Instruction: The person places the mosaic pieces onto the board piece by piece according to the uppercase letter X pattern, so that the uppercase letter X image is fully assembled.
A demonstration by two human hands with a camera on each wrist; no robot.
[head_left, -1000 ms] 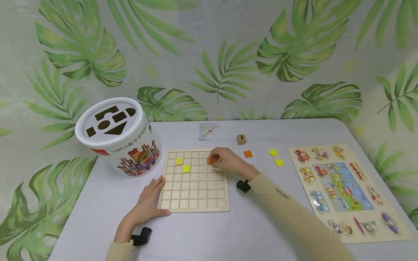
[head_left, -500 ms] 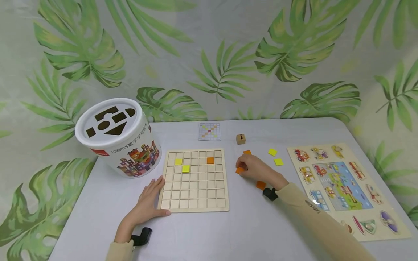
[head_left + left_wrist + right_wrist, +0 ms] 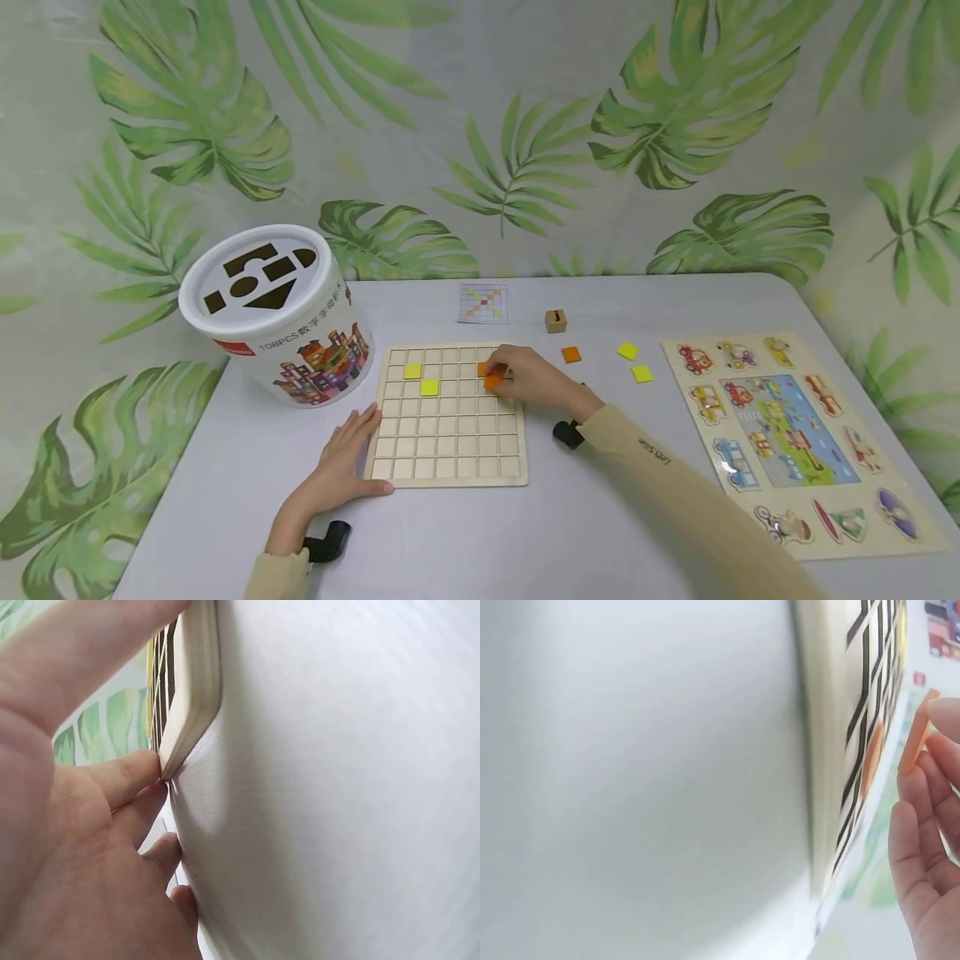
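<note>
From my remote seat I see a grey worktop (image 3: pixel 600 533) in front of a leaf-print backdrop (image 3: pixel 480 125). On its left stands a white tub (image 3: pixel 281 321), tilted toward me, with shape cut-outs in the lid and "108PCS" printed ahead of some Chinese characters on its side. On the right lies a vehicle puzzle board (image 3: pixel 795 442) with cars and a road scene.

In the middle sits the wooden grid board (image 3: pixel 450 417). My left hand (image 3: pixel 337 475) lies flat on the worktop against the board's near left corner; the left wrist view shows its fingers (image 3: pixel 124 780) straight and touching the board's edge, holding nothing. My right hand (image 3: pixel 528 379) is over the board's upper right part, its fingers (image 3: pixel 930 802) pinching an orange tile (image 3: pixel 492 382) by its edges just above the cells; the right wrist view shows the tile held edge-on. Another orange tile (image 3: pixel 483 367) sits in a cell touching or just behind it. Two yellow tiles (image 3: pixel 421 379) lie in cells at the upper left, diagonal to each other.

The right sleeve carries small writing that I cannot read. Beyond the board lie a pattern card (image 3: pixel 483 302) with a coloured grid, a small wooden cube (image 3: pixel 555 321), a loose orange tile (image 3: pixel 572 354) and two loose yellow tiles (image 3: pixel 634 362).
</note>
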